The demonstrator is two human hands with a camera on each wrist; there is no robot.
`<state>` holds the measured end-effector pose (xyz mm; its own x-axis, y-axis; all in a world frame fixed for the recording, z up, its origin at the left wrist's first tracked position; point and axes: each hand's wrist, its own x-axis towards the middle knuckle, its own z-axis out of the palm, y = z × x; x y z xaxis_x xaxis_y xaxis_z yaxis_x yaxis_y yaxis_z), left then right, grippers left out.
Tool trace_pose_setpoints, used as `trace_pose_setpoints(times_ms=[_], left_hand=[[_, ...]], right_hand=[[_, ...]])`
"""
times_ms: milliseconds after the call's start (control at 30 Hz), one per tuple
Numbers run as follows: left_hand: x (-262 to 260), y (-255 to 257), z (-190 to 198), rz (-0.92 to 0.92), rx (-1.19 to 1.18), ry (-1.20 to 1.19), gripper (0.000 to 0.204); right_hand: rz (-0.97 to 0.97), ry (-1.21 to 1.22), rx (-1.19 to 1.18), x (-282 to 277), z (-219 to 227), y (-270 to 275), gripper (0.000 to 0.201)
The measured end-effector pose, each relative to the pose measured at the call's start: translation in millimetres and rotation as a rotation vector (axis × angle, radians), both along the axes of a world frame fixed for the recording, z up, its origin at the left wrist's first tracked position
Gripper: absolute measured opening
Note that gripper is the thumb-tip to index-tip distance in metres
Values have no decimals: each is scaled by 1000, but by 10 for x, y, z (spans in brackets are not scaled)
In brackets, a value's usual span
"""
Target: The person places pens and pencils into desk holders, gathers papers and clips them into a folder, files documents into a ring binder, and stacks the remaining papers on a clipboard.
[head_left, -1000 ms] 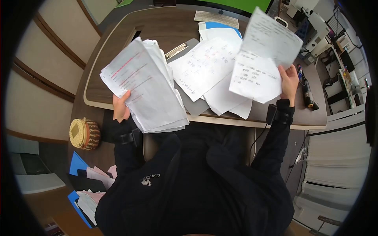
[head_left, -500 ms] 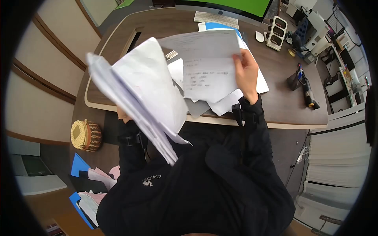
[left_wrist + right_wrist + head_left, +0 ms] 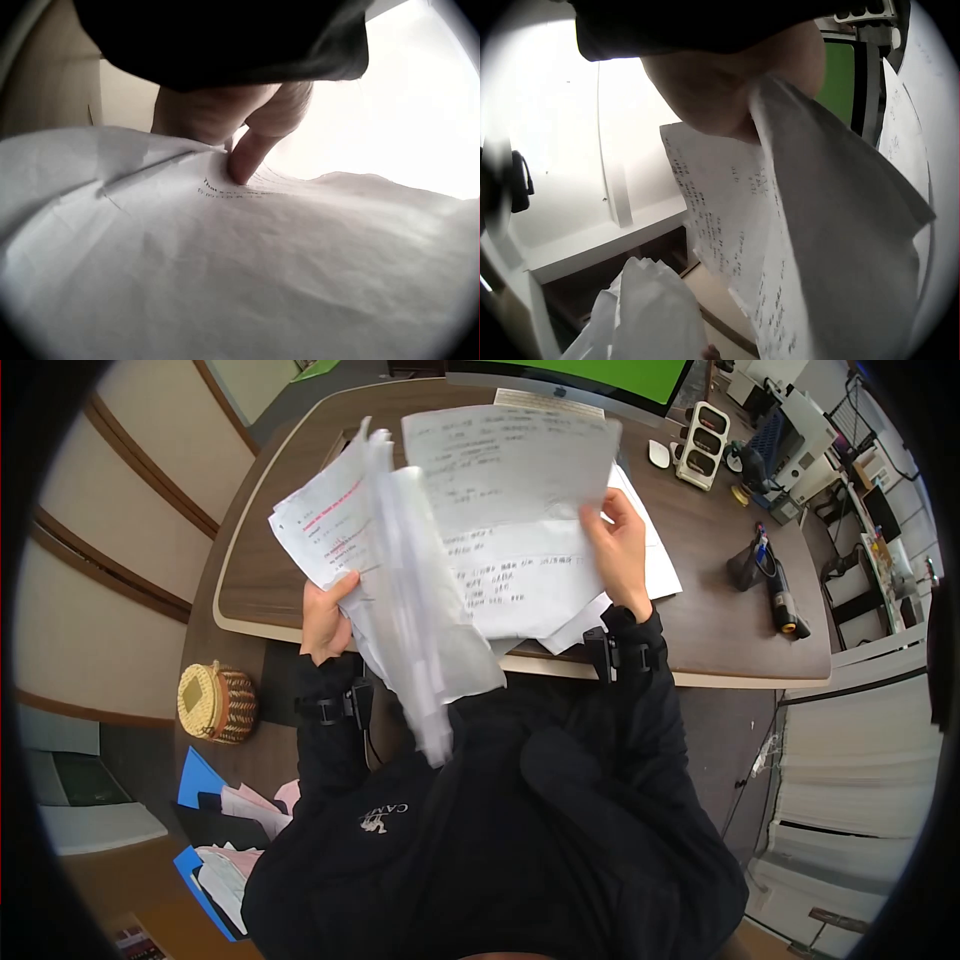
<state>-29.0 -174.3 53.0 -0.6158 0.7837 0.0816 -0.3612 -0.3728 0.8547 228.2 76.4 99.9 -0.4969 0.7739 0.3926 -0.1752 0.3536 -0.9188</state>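
Observation:
My left hand (image 3: pixel 327 618) grips a thick bundle of papers (image 3: pixel 400 580), its thumb on a sheet with red and black print (image 3: pixel 325 525); part of the bundle is blurred and fanned open. In the left wrist view the thumb of the left hand (image 3: pixel 247 127) presses on the paper (image 3: pixel 225 255). My right hand (image 3: pixel 622 550) pinches the right edge of a creased handwritten sheet (image 3: pixel 515 490), held up over the desk right of the bundle. The right wrist view shows that sheet (image 3: pixel 720 202) hanging from the right hand (image 3: pixel 735 82); its fingertips are hidden.
Loose white papers (image 3: pixel 660 565) lie on the desk (image 3: pixel 700 640) under the held sheet. A keyboard (image 3: pixel 550 402), monitor (image 3: pixel 640 380), mouse (image 3: pixel 658 454), white three-slot holder (image 3: pixel 703 445) and pen cup (image 3: pixel 750 565) stand beyond and right. A woven basket (image 3: pixel 217 703) sits at left.
My right hand has come left with the handwritten sheet, from the desk's right side to beside the bundle. The bundle in my left hand has swung and fanned open, its red-printed sheet showing again.

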Motion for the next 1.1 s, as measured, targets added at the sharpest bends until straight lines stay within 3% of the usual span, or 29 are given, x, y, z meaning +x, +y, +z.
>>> trace_pose_setpoints(times_ms=[167, 267, 433, 533, 633, 700, 833, 1000, 1033, 1100], left_hand=[[134, 135, -93, 19, -63, 37, 40], [176, 193, -239, 97, -113, 31, 40], [169, 44, -322, 67, -70, -83, 41], [125, -34, -394, 26, -49, -136, 40], [27, -95, -479, 65, -61, -105, 39], [-41, -124, -529, 157, -102, -32, 39], [-149, -154, -591, 210, -69, -54, 40], [-144, -155, -581, 238, -91, -61, 41], [-154, -135, -580, 239, -77, -51, 41], [-121, -128, -525, 246, -70, -40, 42]], right_hand=[[225, -147, 99, -228, -172, -352, 22], [425, -138, -71, -352, -343, -593, 25], [497, -107, -169, -377, -399, -697, 24], [585, -305, -55, -270, -246, -596, 26], [178, -378, 444, -164, -229, -230, 43], [-19, -659, 853, 14, -230, -19, 55], [30, -915, 897, 200, -541, 171, 63], [6, -1013, 1004, 217, -629, 169, 43], [-3, -1013, 997, 240, -651, 200, 43], [-78, -705, 835, 273, -645, 315, 34]])
